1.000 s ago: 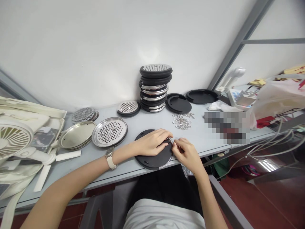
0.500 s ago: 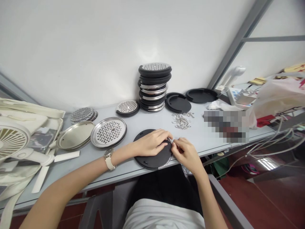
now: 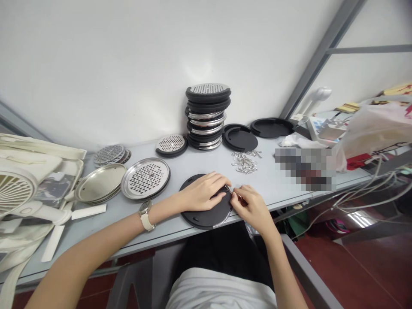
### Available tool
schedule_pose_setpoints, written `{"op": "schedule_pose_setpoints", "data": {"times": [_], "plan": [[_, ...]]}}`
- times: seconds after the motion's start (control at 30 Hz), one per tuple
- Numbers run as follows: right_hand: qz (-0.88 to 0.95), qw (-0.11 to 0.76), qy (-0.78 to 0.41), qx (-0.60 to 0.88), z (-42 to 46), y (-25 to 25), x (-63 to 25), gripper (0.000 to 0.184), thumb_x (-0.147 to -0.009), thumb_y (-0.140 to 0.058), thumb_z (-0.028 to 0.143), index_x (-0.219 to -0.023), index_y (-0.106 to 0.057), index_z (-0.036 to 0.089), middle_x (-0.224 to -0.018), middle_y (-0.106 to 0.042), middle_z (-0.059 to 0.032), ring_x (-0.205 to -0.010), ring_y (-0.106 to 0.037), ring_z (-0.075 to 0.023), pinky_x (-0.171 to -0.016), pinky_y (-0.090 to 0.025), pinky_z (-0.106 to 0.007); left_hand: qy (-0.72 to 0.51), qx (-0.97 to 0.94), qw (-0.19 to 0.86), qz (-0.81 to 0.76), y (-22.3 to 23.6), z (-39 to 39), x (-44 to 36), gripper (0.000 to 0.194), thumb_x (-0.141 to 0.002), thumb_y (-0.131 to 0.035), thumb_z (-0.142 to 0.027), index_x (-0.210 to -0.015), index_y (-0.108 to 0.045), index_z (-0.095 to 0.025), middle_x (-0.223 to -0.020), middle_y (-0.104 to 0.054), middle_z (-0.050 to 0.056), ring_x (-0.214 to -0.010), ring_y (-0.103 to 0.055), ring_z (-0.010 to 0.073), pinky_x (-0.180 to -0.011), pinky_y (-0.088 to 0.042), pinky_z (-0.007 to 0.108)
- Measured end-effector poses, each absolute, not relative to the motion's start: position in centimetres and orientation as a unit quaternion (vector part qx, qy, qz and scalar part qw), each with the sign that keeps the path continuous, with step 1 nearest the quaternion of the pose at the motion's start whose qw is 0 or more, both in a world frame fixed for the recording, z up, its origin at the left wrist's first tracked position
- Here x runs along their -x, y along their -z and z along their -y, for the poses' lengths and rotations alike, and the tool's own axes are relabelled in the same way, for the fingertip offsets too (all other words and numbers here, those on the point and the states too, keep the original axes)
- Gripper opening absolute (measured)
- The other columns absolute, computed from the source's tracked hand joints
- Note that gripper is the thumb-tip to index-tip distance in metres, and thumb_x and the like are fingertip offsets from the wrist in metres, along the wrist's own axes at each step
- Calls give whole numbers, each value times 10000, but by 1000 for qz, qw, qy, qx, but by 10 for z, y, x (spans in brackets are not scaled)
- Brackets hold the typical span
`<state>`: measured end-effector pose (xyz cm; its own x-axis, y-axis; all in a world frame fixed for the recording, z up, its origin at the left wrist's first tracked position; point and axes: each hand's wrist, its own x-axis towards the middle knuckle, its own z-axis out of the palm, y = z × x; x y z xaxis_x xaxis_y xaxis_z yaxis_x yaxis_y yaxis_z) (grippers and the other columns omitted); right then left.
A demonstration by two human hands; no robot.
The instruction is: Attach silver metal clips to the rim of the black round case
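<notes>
A flat, round black disc [image 3: 209,218] is lying at the front edge of the grey tabletop [image 3: 196,165], directly in front of the seated person. The left hand [image 3: 207,192] is reaching across the disc from the left side; its palm is facing down over the black surface, and its thumb and fingers are pointing at the right rim. Whether this hand is gripping the disc or only resting on it, the view is not telling. The right hand [image 3: 249,201] is pinching a thin silver metal piece [image 3: 228,189] between thumb and fingertips at the right rim of the disc; the fingers are partly hiding the piece. A cream-strapped wristwatch [image 3: 147,216] is encircling the left wrist.

Behind the right hand, a loose pile of silver wire clips [image 3: 245,164] is lying on the tabletop. A tall stack of black and silver round discs [image 3: 206,128] is standing near the wall, with a shallow round black tray [image 3: 243,139] sitting just to its right. To the left of the black disc, a round silver perforated grater plate [image 3: 146,178] is lying beside several plain silver round plates [image 3: 101,183]. A white fan [image 3: 16,189] is occupying the left end.
</notes>
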<state>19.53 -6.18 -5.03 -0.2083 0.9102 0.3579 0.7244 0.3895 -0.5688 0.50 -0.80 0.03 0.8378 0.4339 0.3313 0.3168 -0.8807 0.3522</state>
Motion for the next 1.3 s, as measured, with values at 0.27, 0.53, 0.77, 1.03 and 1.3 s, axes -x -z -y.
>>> {"op": "schedule_pose_setpoints", "data": {"times": [0.27,0.53,0.77,1.03,1.3], "plan": [[768,324,-142,534,61,51,-197,318,-925,-409,234,-623,-313,211,-615,-369,19,-631,-421,-162,-624,-323,-287,-205,-948,135,-201,1,8,-5,217,-884,-468,-158,-1098,-501,-149,-1047,-573,100,-1008,-527,228,-939,-429,367],[776,315,-139,528,62,50,-197,327,-957,-377,257,-638,-325,211,-619,-379,16,-633,-422,-167,-633,-328,-294,-204,-949,141,-196,2,7,-5,223,-883,-458,-149,-1101,-501,-152,-1056,-566,103,-1014,-520,227,-933,-432,366],[779,318,-125,526,62,50,-196,324,-939,-406,235,-623,-337,211,-602,-375,20,-621,-422,-163,-627,-332,-292,-211,-945,168,-183,1,6,-5,214,-881,-455,-130,-1089,-498,-153,-1046,-573,98,-1008,-521,220,-939,-426,363],[777,325,-130,524,63,49,-196,319,-937,-408,234,-622,-361,210,-609,-386,18,-627,-429,-163,-625,-340,-290,-206,-940,197,-190,0,8,-5,193,-889,-458,-128,-1074,-498,-165,-1025,-582,84,-992,-532,211,-935,-419,356],[733,387,-194,525,63,50,-200,301,-942,-367,236,-647,-312,220,-617,-347,35,-591,-408,-143,-567,-323,-264,-217,-939,190,-185,1,6,-4,203,-897,-408,-88,-1065,-494,-162,-1009,-586,81,-984,-531,202,-934,-428,356]]}}
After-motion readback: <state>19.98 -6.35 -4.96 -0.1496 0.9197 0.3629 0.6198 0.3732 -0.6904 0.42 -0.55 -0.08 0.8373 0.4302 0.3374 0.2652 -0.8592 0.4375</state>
